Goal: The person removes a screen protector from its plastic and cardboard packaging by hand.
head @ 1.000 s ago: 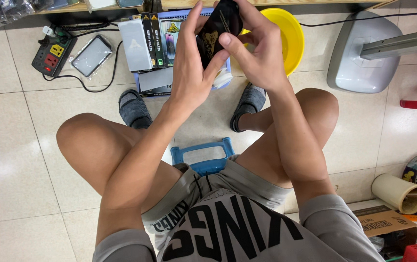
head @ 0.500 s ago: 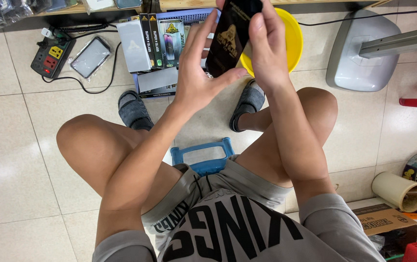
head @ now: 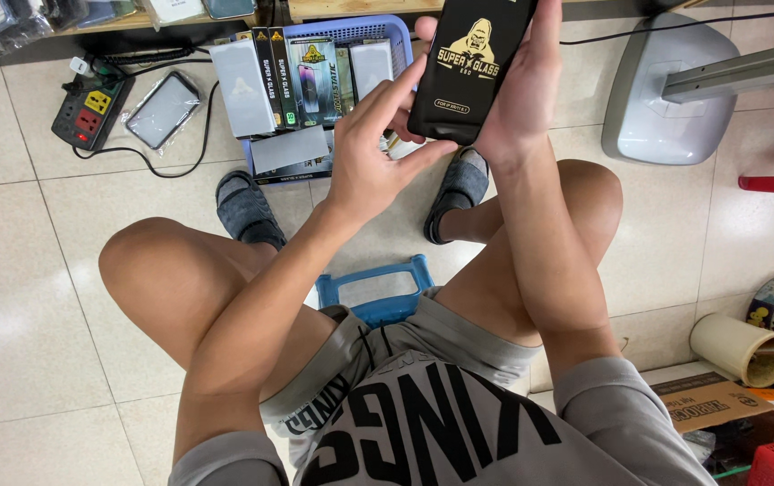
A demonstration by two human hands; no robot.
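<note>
Head view: you hold a flat black box [head: 470, 67] with a gold animal emblem printed on it (a slim retail pack, upright, its top cut off by the frame edge) at about 12 o'clock, above your knees. Your right hand [head: 522, 85] wraps it from the 3 o'clock side, fingers closed against its far edge and the heel of the palm under its lower corner. Your left hand [head: 371, 153] sits at the box's 8 o'clock, fingers spread; the thumb tip touches the lower left corner while the forefinger stretches up beside the left edge, not gripping.

Behind the box, at 11 o'clock, a blue plastic basket [head: 351, 27] stands on the tiled floor [head: 36, 270], packed with upright boxes of the same slim kind. A white box [head: 241, 85] leans at its left side and a grey flat pack [head: 289, 148] lies in front. Farther out at 10 o'clock lie a clear-wrapped phone case [head: 163, 108] and a black power strip [head: 88, 112] with its cable. Your feet wear grey slippers [head: 247, 211] just below the basket. Directly beneath you, between your thighs, shows a blue stool [head: 376, 292]. At 2 o'clock stands a grey fan base [head: 657, 99]; at 4 o'clock, tape rolls [head: 738, 346] and a cardboard carton [head: 720, 400].
</note>
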